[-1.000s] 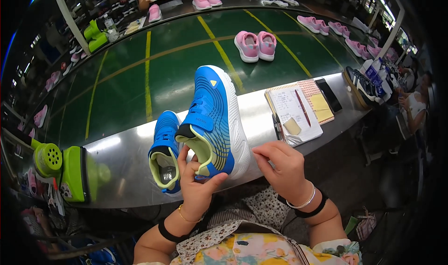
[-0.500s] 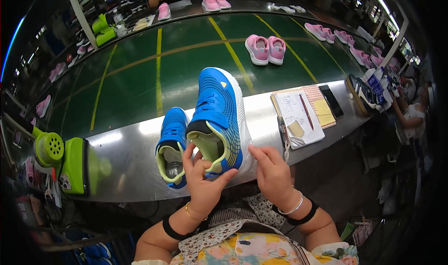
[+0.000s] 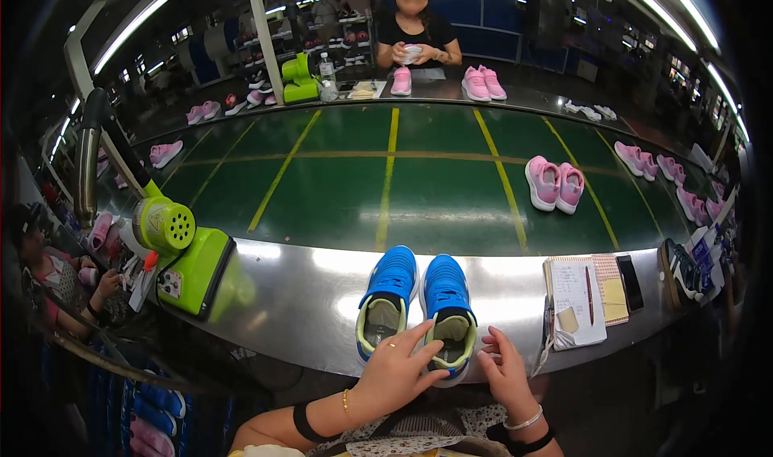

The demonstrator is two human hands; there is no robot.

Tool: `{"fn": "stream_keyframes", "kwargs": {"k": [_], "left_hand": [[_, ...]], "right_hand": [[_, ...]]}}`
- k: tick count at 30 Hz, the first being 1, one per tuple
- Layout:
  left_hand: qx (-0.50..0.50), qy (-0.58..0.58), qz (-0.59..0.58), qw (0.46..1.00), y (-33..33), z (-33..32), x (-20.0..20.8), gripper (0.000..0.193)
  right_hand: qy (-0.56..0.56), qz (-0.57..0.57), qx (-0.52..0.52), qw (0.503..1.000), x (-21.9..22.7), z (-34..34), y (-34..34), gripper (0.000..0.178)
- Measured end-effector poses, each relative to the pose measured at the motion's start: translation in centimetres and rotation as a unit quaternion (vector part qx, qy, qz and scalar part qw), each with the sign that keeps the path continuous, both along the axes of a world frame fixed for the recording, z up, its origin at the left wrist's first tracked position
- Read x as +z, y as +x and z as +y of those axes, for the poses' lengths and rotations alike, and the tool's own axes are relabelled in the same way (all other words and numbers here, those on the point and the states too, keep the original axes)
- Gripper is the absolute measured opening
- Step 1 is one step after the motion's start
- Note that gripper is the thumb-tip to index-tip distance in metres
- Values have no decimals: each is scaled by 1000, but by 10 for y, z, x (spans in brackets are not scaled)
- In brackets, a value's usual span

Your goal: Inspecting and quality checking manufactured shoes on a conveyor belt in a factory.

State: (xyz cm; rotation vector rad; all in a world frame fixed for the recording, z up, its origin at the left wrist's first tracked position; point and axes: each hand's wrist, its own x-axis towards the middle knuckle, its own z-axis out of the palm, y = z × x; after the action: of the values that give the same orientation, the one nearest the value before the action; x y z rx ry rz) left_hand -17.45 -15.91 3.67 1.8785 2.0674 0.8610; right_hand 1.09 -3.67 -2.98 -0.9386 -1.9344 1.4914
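A pair of blue sneakers stands upright side by side on the metal ledge, heels toward me, with pale green linings. Beside the heel of the right sneaker (image 3: 448, 296), my left hand (image 3: 394, 370) has its fingers spread, some of them over the collar. They do not grip the shoe. To the left, the other blue sneaker (image 3: 392, 280) is free of both hands. My right hand (image 3: 506, 370) hovers just right of the right sneaker's heel, fingers apart and holding nothing.
A notebook with a pen (image 3: 573, 304) and a phone (image 3: 630, 282) lie right of the sneakers; a dark shoe (image 3: 680, 270) is farther right. Left is a green blower machine (image 3: 193, 272). Across the green belt (image 3: 322, 195), with pink sneakers (image 3: 555, 185), a person (image 3: 415, 42) handles something white.
The right blue sneaker, tilted up in my left hand before, now stands on the ledge, and that hand has loosened. My view has lifted, showing more of the far side.
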Motion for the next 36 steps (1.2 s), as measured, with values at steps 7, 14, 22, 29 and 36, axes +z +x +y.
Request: {"fn": "stream_keyframes", "kwargs": {"k": [7, 14, 22, 29, 36], "left_hand": [[132, 18, 43, 990, -45, -17, 3, 59], [130, -10, -13, 991, -49, -26, -24, 52], [157, 53, -56, 985, -85, -36, -29, 31], [227, 67, -24, 971, -117, -42, -27, 30], [254, 39, -61, 964, -118, -44, -30, 30]], "right_hand": [[-21, -41, 41, 998, 5, 15, -37, 63], [84, -120, 38, 989, -4, 26, -50, 61], [-138, -107, 22, 984, -3, 41, -37, 49], [-289, 71, -14, 955, 3, 52, -31, 37], [141, -44, 195, 970, 55, 69, -50, 41]]}}
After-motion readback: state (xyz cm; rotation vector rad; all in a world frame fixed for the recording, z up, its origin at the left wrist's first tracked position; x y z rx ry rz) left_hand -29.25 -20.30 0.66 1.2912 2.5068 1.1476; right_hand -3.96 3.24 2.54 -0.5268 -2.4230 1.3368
